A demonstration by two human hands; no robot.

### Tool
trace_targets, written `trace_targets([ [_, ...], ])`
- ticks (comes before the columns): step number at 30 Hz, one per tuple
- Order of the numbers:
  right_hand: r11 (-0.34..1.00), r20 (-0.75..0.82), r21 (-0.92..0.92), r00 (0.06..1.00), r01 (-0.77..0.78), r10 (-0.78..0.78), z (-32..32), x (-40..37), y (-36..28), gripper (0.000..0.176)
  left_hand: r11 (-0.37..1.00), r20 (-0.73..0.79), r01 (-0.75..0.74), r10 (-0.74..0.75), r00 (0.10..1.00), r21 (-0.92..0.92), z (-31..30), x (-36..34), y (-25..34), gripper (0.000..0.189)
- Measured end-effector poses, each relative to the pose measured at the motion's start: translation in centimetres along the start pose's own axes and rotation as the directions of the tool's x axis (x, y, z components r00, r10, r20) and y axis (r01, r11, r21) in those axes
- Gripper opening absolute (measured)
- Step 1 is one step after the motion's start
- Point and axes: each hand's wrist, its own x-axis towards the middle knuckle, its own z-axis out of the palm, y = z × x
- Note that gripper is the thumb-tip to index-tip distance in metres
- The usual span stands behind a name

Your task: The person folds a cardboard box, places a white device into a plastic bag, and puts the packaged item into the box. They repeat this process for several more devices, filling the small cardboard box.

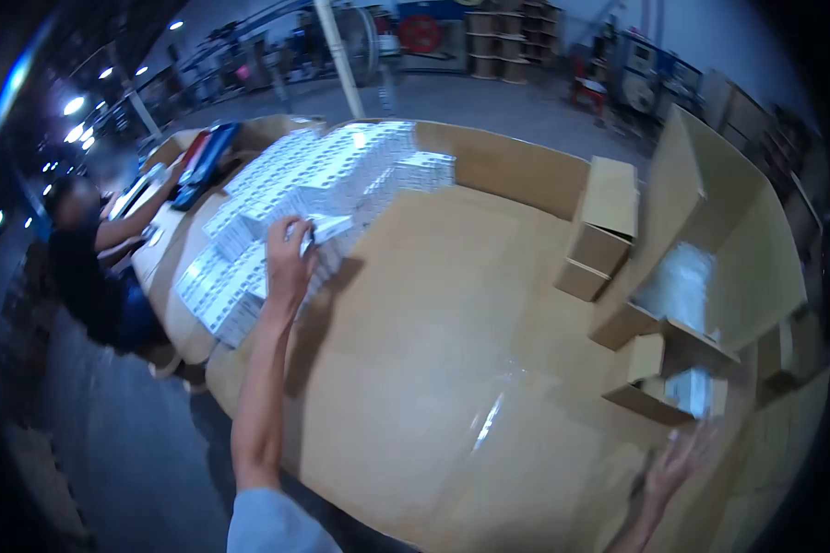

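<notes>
My left hand (290, 263) reaches over the near side of a large stack of small white printed boxes (286, 189). Its fingers are closed on a small white box (334, 227) at the stack's edge. At the lower right, my right hand (678, 468) is blurred, with its fingers spread and nothing in them. Just beyond those fingertips sits a small open cardboard carton (638, 392) with a white, plastic-looking item (690, 392) inside.
A tall open carton (682, 175) holding clear plastic bags (681, 284) stands on the right. Beside it is a closed brown box (598, 226). Cardboard covers the table (415, 350). At the left, another person (101, 249) works near blue and red objects (203, 164).
</notes>
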Motion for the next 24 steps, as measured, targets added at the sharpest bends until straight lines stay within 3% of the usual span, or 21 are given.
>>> trace_targets([
  [1, 0.994, -0.023, 0.106, 1.000, -0.012, 0.015, -0.7, -0.8, -1.1, 0.062, 0.989, 0.033, 0.060, -0.056, 0.998, -0.136, -0.7, -1.7, 2.2, 0.042],
  [2, 0.895, 0.163, 0.431, 0.985, -0.115, 0.048, -0.7, -2.1, -1.7, 0.060, 0.984, -0.007, 0.048, -0.049, 0.999, -0.171, -1.2, -3.3, 5.4, 0.044],
  [3, 0.675, 0.324, 0.693, 0.946, -0.251, 0.019, 0.1, -3.4, -2.5, 0.058, 0.963, -0.003, 0.037, -0.039, 0.999, -0.265, -2.0, -4.7, 9.0, 0.038],
  [4, 0.359, 0.434, 0.851, 0.898, -0.383, -0.072, 0.7, -4.3, -3.5, 0.057, 0.951, 0.005, -0.019, 0.022, 1.000, -0.310, -2.7, -6.6, 12.1, 0.038],
  [5, 0.154, 0.497, 0.866, 0.848, -0.475, -0.181, -0.5, -4.2, -5.2, 0.056, 0.916, 0.028, 0.039, -0.030, 0.999, -0.400, -3.0, -8.5, 16.2, 0.039],
  [6, -0.036, 0.551, 0.811, 0.784, -0.584, -0.286, -1.7, -4.0, -6.9, 0.055, 0.881, 0.090, 0.019, 0.027, 0.996, -0.473, -3.7, -9.7, 20.3, 0.039],
  [7, -0.065, 0.603, 0.743, 0.709, -0.666, -0.366, -3.9, -3.2, -9.0, 0.054, 0.839, 0.144, 0.000, 0.093, 0.985, -0.544, -4.3, -10.7, 24.1, 0.039],
  [9, -0.124, 0.621, 0.670, 0.644, -0.732, -0.446, -5.1, -2.7, -10.3, 0.051, 0.745, 0.156, -0.037, 0.188, 0.970, -0.666, -4.5, -12.8, 30.7, 0.037],
  [11, -0.086, 0.648, 0.634, 0.589, -0.768, -0.483, -4.9, -3.0, -9.7, 0.052, 0.667, 0.161, -0.120, 0.344, 0.925, -0.735, -5.5, -12.8, 35.1, 0.034],
  [12, -0.146, 0.664, 0.612, 0.605, -0.777, -0.439, -4.2, -3.2, -9.1, 0.043, 0.626, 0.183, -0.114, 0.390, 0.902, -0.772, -5.2, -12.5, 36.9, 0.023],
  [15, -0.016, 0.612, 0.760, 0.725, -0.649, -0.317, -2.8, -3.7, -5.2, 0.029, 0.526, 0.317, -0.029, 0.555, 0.769, -0.850, -5.4, -9.4, 41.0, 0.028],
  [16, -0.073, 0.620, 0.754, 0.744, -0.653, -0.250, -1.9, -4.2, -3.8, 0.021, 0.483, 0.343, 0.020, 0.590, 0.731, -0.875, -5.5, -7.3, 42.1, 0.031],
  [19, -0.119, 0.682, 0.690, 0.697, -0.714, -0.222, -2.3, -4.0, 0.6, 0.021, 0.531, 0.339, -0.124, 0.686, 0.644, -0.838, -3.9, -1.0, 44.6, 0.026],
  [21, -0.016, 0.650, 0.747, 0.736, -0.664, -0.188, -2.0, -4.2, 3.4, 0.019, 0.549, 0.272, -0.225, 0.678, 0.683, -0.805, -0.4, 3.7, 48.0, 0.021],
  [22, 0.019, 0.649, 0.754, 0.740, -0.656, -0.176, -2.1, -4.2, 4.7, 0.018, 0.539, 0.286, -0.136, 0.626, 0.725, -0.832, 1.7, 6.1, 50.3, 0.016],
  [23, 0.055, 0.645, 0.761, 0.746, -0.646, -0.165, -2.2, -4.2, 5.8, 0.017, 0.525, 0.244, -0.225, 0.678, 0.693, -0.821, 4.8, 9.1, 52.2, 0.013],
  [24, 0.085, 0.689, 0.725, 0.716, -0.684, -0.113, -2.4, -4.1, 6.6, 0.016, 0.535, 0.287, -0.204, 0.692, 0.662, -0.820, 7.5, 11.4, 54.3, 0.012],
])
